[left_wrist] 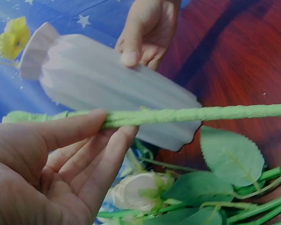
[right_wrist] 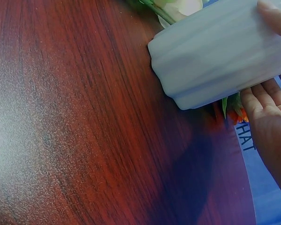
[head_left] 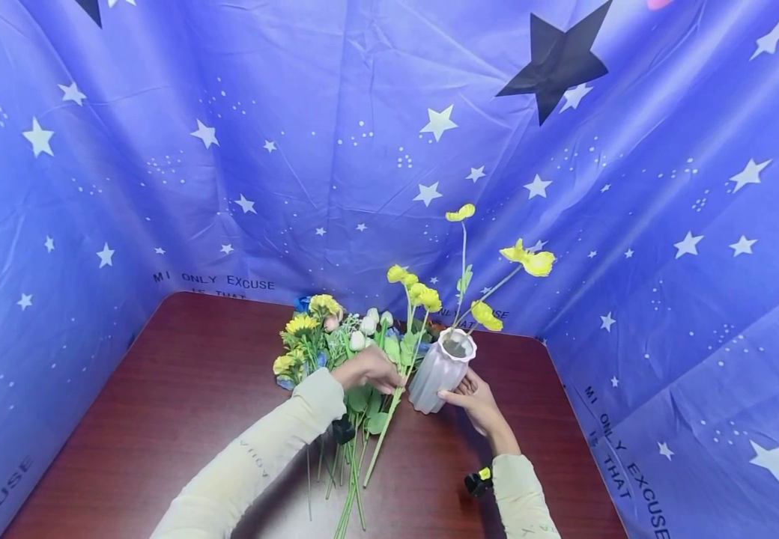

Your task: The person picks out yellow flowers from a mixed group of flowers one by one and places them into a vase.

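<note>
"Pinching what, that left hand?"

"The wrapped green stem of an artificial yellow flower spray, left of the fluted vase; the right hand grips the vase's body."

"How will they handle?"

"Stem's probably light, bendable: pinch it low. Vase may be smooth, breakable: cup its body."

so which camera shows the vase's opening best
The head view: it looks into the opening, where yellow flowers stand. The left wrist view shows the rim side-on; the right wrist view leaves the top of the vase out of frame.
</note>
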The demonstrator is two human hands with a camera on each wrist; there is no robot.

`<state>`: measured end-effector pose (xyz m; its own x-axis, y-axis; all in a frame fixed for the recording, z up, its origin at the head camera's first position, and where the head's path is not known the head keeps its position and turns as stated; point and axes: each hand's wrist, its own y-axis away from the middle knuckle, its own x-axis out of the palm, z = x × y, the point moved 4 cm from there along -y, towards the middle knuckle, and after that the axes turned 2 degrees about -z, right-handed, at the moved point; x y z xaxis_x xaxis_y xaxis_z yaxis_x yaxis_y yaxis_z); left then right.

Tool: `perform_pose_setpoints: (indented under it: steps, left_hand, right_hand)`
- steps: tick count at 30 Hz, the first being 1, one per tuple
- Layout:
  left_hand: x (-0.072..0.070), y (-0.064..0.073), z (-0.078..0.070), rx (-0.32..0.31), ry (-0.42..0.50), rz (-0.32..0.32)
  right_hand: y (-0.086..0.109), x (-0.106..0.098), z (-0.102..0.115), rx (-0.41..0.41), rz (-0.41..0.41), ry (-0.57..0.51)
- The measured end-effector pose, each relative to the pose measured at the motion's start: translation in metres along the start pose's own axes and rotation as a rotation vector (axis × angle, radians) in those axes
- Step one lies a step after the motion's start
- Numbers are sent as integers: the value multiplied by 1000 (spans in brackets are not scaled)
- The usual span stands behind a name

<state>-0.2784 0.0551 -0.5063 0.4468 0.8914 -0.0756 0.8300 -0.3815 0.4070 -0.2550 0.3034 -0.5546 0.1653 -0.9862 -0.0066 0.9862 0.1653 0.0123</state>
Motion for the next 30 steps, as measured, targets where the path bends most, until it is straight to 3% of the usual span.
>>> perform_pose_setpoints:
  steps: [13, 30]
  left_hand:
    - [-21, 9, -17, -36, -75, 172]
    - [-48, 26, -36, 8, -154, 179]
  right_hand:
    - [1, -1, 0, 42, -10, 32]
    - [-1, -3, -2, 38, -5, 25]
